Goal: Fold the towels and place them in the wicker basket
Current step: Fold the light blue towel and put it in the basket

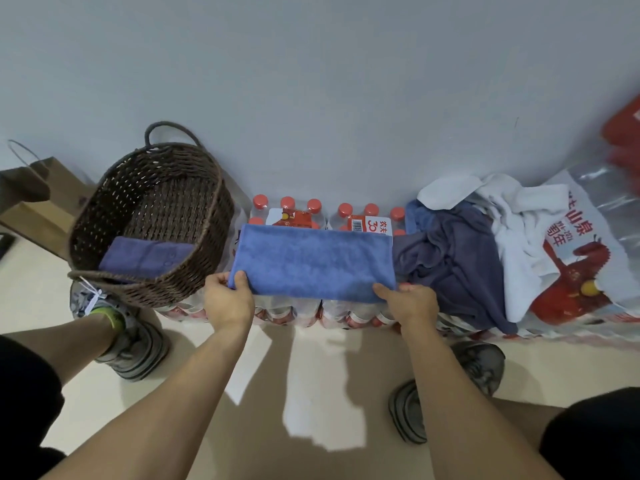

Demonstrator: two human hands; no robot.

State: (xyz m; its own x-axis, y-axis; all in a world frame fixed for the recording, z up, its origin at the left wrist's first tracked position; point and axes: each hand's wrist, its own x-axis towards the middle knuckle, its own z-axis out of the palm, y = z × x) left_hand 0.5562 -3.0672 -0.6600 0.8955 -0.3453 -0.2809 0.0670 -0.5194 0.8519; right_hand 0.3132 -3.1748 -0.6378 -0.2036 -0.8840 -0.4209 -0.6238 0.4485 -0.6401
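A blue towel (311, 261) lies folded lengthwise on top of shrink-wrapped packs of water bottles (291, 211). My left hand (228, 301) pinches its near left corner. My right hand (410, 303) holds its near right corner with the thumb on top. The dark wicker basket (104, 202) stands to the left on the packs, with a folded purple-blue towel (145, 259) inside it. To the right lies a crumpled pile: a dark blue towel (453, 265) and a white towel (512, 216).
A grey wall rises right behind the packs. A brown paper bag (38, 199) stands at the far left. A large printed bottle pack (581, 271) lies at the right. My two feet in grey shoes (450, 393) stand on the beige floor below.
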